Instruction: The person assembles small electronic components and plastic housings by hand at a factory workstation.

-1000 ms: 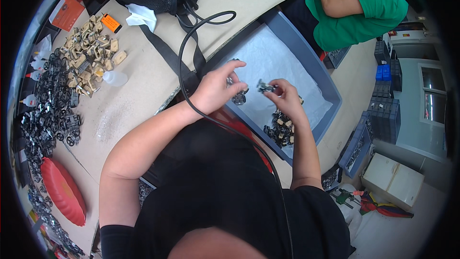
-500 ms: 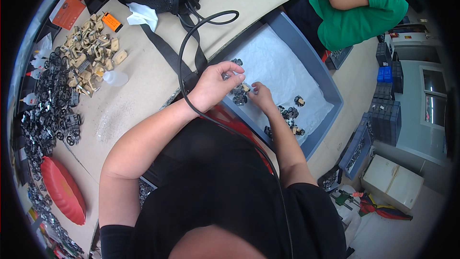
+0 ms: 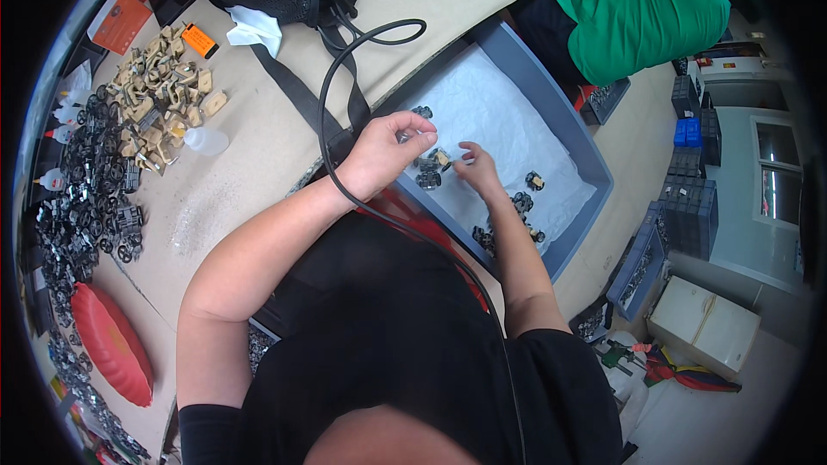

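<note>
Black wheeled pieces [image 3: 428, 179] lie between left hand [image 3: 385, 151] and right hand [image 3: 479, 172].

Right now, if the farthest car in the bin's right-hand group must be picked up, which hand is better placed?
Probably the right hand: it is nearer that car, over the sheet, and looks empty. The left hand is farther off, by the left-side cars; whether it holds anything is unclear.

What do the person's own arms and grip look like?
Short black sleeves and bare forearms. The grip is two bare human hands, left hand and right hand, ungloved; no watch shows. A black cable crosses the left wrist in view.
</note>
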{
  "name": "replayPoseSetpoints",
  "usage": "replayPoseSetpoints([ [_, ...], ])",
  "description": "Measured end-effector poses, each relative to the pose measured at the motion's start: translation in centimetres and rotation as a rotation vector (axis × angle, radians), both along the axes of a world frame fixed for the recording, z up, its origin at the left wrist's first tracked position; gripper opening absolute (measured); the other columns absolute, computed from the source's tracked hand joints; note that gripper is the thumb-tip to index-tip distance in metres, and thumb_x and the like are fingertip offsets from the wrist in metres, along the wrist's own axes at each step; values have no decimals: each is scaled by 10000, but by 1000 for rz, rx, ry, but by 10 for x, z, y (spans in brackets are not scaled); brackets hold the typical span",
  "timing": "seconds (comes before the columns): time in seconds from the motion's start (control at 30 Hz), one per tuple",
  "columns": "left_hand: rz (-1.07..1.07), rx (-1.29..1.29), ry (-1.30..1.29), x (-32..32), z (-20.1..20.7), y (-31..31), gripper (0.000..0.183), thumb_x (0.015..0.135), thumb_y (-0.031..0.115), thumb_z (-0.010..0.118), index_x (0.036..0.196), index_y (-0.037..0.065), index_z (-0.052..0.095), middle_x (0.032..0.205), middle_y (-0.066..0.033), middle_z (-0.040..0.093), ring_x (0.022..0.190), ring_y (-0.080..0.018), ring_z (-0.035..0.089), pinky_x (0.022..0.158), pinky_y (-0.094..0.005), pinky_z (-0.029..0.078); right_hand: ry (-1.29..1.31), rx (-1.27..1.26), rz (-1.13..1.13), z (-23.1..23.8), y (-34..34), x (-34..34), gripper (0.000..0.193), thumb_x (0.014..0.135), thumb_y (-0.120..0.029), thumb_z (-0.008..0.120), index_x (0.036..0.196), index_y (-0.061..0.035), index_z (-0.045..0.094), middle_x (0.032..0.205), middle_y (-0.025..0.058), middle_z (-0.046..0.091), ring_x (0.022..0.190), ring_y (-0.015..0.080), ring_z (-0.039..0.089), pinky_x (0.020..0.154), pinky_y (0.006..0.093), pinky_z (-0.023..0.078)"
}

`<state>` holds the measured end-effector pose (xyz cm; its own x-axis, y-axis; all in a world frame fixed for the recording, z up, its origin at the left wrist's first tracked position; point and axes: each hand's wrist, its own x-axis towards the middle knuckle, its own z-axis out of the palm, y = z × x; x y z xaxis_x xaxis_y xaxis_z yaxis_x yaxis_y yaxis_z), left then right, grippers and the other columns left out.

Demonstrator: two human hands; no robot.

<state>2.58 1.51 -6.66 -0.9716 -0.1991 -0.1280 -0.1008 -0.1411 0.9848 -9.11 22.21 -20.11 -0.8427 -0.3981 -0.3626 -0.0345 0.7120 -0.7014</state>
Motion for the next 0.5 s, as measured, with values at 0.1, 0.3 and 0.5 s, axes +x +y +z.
replayPoseSetpoints([
  [0.1, -5, -1, -9, -1, -1, 0, 176, 784, 169, 590, 870, 16, 600, 735, -2, 565, 663, -60, 472, 600, -210, 408, 132, 66, 136, -9, -9, 11, 410, 648, -92, 622, 1045, -45, 531, 842, 123, 545, 681, 180, 576, 600, 293, 475],
  [0.3, -9, 29, -11, -1, 1, 1, 183, 784, 166, 593, 888, 15, 595, 728, -3, 554, 655, -58, 475, 598, -209, 409, 45, 60, 8, -3, -10, 8, 393, 653, -109, 627, 1023, -5, 541, 783, 144, 574, 659, 212, 574, 631, 306, 466],
  [0.5, -13, 54, -9, 0, 2, 1, 302, 779, 167, 601, 1039, 27, 538, 717, 14, 518, 638, -52, 459, 584, -206, 402, -364, -501, -233, 81, -15, 3, 319, 742, -112, 600, 1001, 63, 537, 753, 83, 584, 642, 127, 565, 589, 235, 459],
])
